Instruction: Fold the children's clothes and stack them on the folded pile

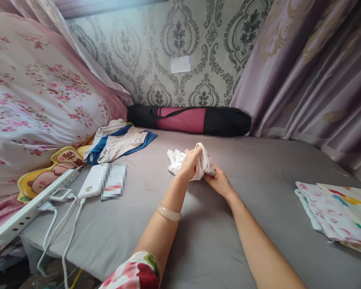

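A bunched white garment or cloth (203, 162) with a faint print is held just above the grey sheet, near the middle of the view. My left hand (191, 162) is closed on its upper part, and a pale bangle circles that wrist. Part of the cloth hangs out to the left of this hand. On the lower right side, my right hand (220, 182) has its fingers at the cloth's edge, pinching it; its fingertips are partly hidden. What kind of garment it is does not show.
Left on the grey bed sheet (144, 224) lie crumpled clothes (120, 144), a white power bank (92, 180) and a power strip (36, 202) with cables. Folded cloths (333, 212) lie at the right. A black and pink long bag (183, 119) rests against the wall.
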`<move>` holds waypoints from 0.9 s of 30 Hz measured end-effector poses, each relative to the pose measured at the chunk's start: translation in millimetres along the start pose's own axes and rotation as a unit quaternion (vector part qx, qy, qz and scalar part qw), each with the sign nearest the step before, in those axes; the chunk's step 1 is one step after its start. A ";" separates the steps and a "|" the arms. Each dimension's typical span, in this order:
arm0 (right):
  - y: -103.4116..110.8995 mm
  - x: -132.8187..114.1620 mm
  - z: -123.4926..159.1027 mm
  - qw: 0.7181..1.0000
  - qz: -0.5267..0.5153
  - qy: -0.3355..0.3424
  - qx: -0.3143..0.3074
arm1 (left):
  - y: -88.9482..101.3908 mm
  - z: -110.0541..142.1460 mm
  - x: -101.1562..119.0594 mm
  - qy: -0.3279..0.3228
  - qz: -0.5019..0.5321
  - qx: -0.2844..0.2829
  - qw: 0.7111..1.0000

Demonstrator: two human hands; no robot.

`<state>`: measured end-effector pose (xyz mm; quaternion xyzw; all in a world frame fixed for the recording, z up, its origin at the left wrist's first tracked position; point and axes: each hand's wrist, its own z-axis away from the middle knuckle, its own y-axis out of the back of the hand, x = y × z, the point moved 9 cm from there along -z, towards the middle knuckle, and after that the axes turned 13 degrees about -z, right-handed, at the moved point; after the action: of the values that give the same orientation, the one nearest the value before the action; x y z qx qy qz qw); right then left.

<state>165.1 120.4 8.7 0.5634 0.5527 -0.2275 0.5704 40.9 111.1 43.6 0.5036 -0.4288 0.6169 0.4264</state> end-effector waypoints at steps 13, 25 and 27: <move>53.3 -18.5 -8.8 0.991 -0.097 0.033 0.087 | 53.1 2.6 13.5 -0.039 0.008 0.094 0.995; 118.6 -39.7 10.3 0.984 -0.126 -0.102 0.072 | 22.1 13.8 25.1 -0.112 -0.032 -0.030 0.993; 110.6 -8.4 11.4 0.987 -0.022 -0.155 -0.015 | 22.3 8.1 12.7 -0.098 -0.046 -0.019 0.994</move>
<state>264.5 136.1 56.6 0.4998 0.4732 -0.3165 0.6528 20.0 98.5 54.8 0.5727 -0.4571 0.5359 0.4195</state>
